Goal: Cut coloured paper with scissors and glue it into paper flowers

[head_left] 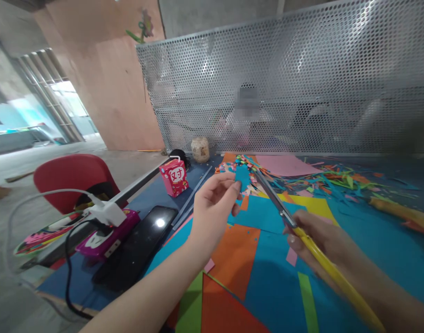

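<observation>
Between the thumb and fingers of my left hand [217,199] is a small blue piece of paper [242,177], held upright above the table. My right hand [314,236] grips a pair of scissors [279,207] with long metal blades and yellow handles. The blades look nearly closed, and their tips point up and left, close to the blue piece. Sheets of blue, orange and yellow paper [234,249] lie under both hands. Beyond the blades sits a pile of tiny colored clippings [244,161].
A pink drink carton [174,178] with a straw, a black phone [142,245] and a purple power strip [102,240] with plugs stand at left. Paper scraps [347,180] spread along the back right. A perforated metal screen [284,83] borders the table; a red chair [73,178] is beside it.
</observation>
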